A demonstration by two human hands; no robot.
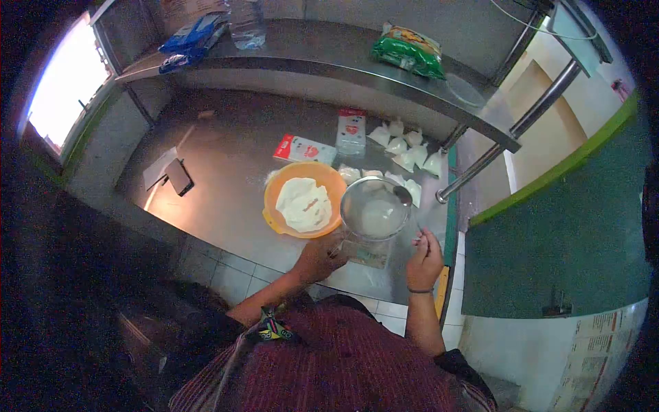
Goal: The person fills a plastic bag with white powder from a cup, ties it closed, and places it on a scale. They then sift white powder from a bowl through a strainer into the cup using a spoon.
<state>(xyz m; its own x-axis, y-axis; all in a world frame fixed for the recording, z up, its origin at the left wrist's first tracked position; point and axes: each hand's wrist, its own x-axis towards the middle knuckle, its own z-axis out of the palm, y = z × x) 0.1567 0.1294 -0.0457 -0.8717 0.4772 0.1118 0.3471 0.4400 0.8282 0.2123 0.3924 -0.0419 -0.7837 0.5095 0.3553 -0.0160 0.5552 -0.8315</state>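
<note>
My right hand [425,261] is closed round the handle of a spoon [403,196], whose dark bowl is over the right rim of a round see-through bowl [345,218]. White powder [379,217] lies at the bottom of that bowl. Near the bowl's lower left, my left hand [322,257] has its fingers bent; what they hold, if anything, is too small to make out. Left of the bowl is an orange basin [272,199] with a heap of white powder [302,204]. A flat clear item [368,254] lies just below the bowl.
Several small bags of white powder [403,147] and two red-and-white boxes [309,150] stand behind the bowls on the metal table [230,172]. A phone-like dark object [180,178] lies left. The shelf above [312,51] holds a green packet [409,52] and blue packets [194,37].
</note>
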